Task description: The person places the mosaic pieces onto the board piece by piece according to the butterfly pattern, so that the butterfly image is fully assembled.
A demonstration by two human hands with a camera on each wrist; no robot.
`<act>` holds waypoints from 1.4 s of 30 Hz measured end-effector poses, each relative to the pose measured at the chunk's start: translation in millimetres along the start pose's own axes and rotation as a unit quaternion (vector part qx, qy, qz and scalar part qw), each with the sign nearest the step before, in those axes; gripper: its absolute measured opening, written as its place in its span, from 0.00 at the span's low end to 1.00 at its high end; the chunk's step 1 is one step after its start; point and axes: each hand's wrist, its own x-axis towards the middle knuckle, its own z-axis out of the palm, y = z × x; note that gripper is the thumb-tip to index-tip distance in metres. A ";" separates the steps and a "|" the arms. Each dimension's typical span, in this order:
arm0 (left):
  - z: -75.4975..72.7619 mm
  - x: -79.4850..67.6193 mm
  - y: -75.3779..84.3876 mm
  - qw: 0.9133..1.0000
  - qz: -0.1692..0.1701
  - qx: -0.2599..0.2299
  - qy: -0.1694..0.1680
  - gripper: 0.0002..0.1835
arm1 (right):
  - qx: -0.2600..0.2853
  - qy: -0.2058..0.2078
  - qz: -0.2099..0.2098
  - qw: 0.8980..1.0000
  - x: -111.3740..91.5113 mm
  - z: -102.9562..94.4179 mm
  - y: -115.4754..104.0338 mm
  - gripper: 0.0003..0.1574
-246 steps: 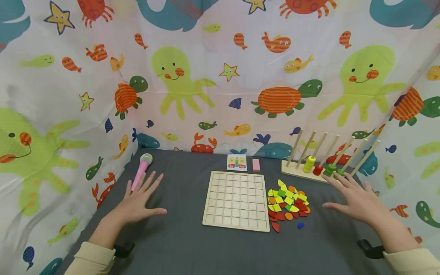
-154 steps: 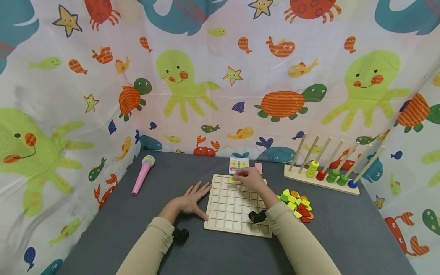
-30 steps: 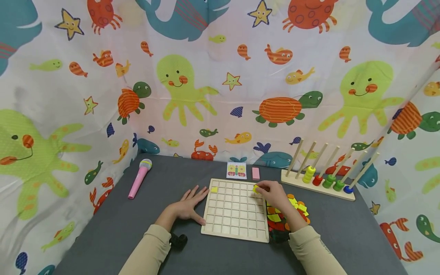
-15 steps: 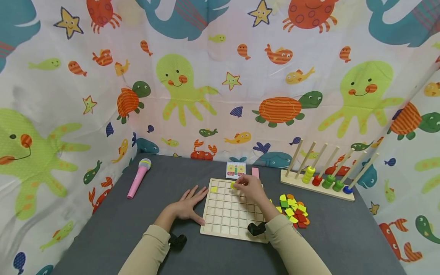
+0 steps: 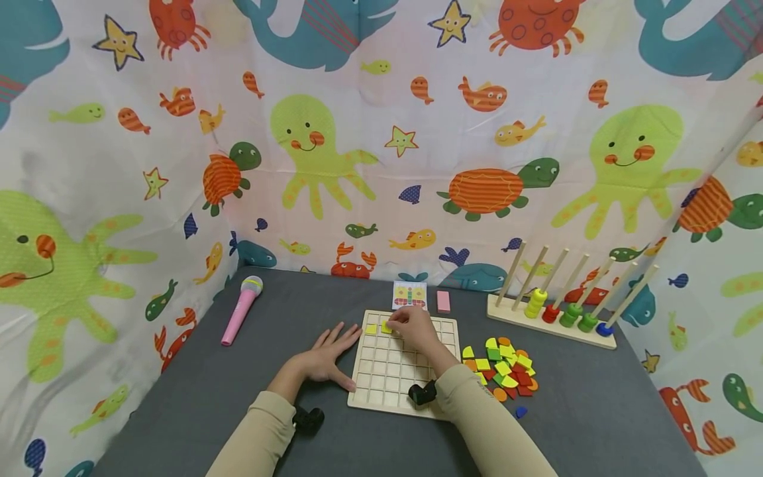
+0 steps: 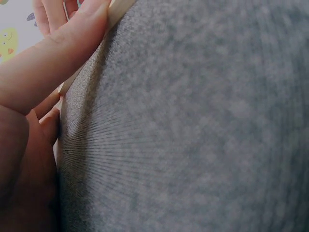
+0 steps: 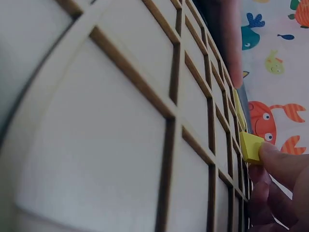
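My right hand (image 5: 417, 330) pinches a yellow square tile (image 7: 251, 147) between thumb and fingers. It holds this tile over the far-left part of the wooden grid board (image 5: 381, 384), right beside another yellow tile (image 5: 371, 329) lying in a cell. In the right wrist view the pinched tile is tilted at the board's far side. My left hand (image 5: 322, 358) lies spread against the board's left edge, its thumb touching the rim near the front corner. The left wrist view shows that thumb (image 6: 63, 58) along the board's side.
Right of the board lies a pile of coloured tiles (image 5: 507, 363), with a blue piece (image 5: 521, 412) in front. Behind are a butterfly pattern card (image 5: 410, 293) and a pink block (image 5: 444, 301). A peg stand with rings (image 5: 551, 321) stands right; a pink toy microphone (image 5: 241, 310) lies left.
The right hand has carried the yellow tile leftward from the board's far right to beside the placed one. Earlier, both hands were off the board, which then held no tile. The left hand now stays put.
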 end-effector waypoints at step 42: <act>2.5 2.0 -4.3 1.000 0.015 -0.010 0.007 0.70 | -0.055 0.041 -0.001 0.998 -47.8 -83.2 15.7 0.10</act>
